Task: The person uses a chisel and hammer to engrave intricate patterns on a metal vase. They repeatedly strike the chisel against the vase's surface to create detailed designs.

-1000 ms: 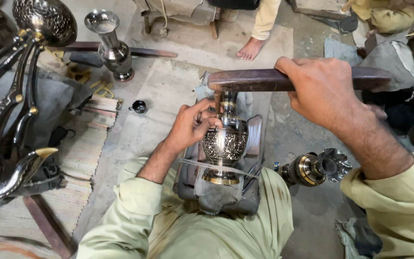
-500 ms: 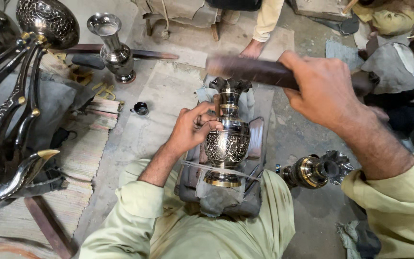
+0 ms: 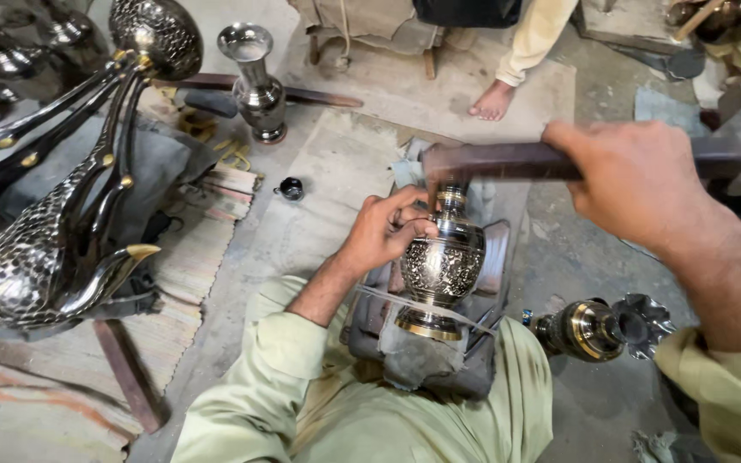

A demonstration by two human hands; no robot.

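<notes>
Engraved black-and-silver metal vase (image 3: 444,261) with a brass foot stands upright at the centre, on grey cloth padding (image 3: 426,360) between the person's knees. At far left rests a large speckled dark metal bird figure (image 3: 53,249), partly cut off; beyond it one plain silver vase (image 3: 255,81) stands on the floor. Left hand (image 3: 388,227) curls around the engraved vase's neck. Right hand (image 3: 636,184) grips one long dark wooden bar (image 3: 508,160) over the vase's mouth, its far end blurred. Lower right lies a second brass-banded piece (image 3: 589,327).
</notes>
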